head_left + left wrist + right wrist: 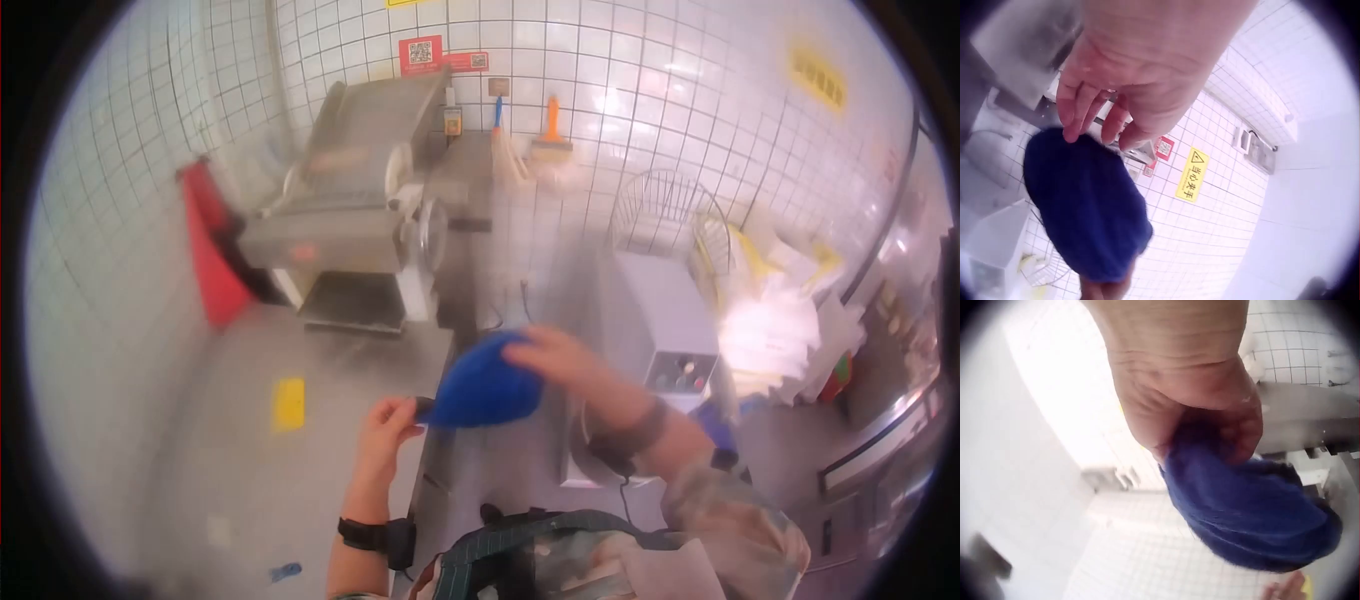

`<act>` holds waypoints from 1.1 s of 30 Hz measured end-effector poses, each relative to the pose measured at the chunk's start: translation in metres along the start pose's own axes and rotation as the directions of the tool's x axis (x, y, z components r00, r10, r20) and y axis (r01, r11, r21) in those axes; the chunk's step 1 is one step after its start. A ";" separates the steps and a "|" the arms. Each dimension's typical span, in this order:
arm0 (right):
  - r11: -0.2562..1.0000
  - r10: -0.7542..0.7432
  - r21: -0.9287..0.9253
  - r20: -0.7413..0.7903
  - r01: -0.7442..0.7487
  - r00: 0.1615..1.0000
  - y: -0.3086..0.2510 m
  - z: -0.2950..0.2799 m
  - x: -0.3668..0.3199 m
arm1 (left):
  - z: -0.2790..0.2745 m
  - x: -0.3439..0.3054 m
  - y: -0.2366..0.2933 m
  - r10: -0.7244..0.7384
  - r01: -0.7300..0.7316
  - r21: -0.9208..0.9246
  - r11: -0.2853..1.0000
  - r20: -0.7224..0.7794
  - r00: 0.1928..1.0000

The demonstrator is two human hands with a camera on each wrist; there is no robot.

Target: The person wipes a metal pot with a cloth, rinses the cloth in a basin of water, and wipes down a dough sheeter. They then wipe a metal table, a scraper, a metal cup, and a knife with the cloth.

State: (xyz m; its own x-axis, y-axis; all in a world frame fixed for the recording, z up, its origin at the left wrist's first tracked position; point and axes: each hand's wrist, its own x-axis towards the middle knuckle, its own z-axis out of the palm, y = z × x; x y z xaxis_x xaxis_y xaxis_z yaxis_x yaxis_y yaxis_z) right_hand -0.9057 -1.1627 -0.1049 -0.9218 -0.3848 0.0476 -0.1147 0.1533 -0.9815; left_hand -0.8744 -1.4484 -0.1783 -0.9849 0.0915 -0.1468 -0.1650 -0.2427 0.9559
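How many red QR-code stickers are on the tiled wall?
2: the larger sticker above the metal machine, and the smaller sticker immediately right of the larger one.

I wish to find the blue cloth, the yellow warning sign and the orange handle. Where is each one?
Blue cloth [487, 387]: head view, middle of the fabric.
Yellow warning sign [1192, 175]: left wrist view, middle of its face.
Orange handle [553, 120]: head view, middle of the grip.

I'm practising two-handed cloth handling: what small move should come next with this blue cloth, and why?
I'd probably ease the hands slightly apart to open the blue cloth. The right hand grips it bunched, folds show below that grip, and the left hand's fingers are at the opposite end, well placed to draw it out.
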 end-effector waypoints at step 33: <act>0.444 -0.644 -0.884 -0.203 0.145 0.738 0.061 -0.333 0.635 | -0.071 0.164 -0.154 0.244 0.336 0.460 0.822 -0.818 0.521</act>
State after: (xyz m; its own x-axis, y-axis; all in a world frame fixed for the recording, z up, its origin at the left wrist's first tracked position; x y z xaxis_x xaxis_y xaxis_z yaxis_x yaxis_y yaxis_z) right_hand -1.6209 -1.0950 -0.0724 -0.6815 -0.1981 0.7045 -0.5117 0.8172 -0.2652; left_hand -1.0144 -1.4642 -0.3680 -0.5958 -0.8016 -0.0507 -0.4428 0.2751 0.8533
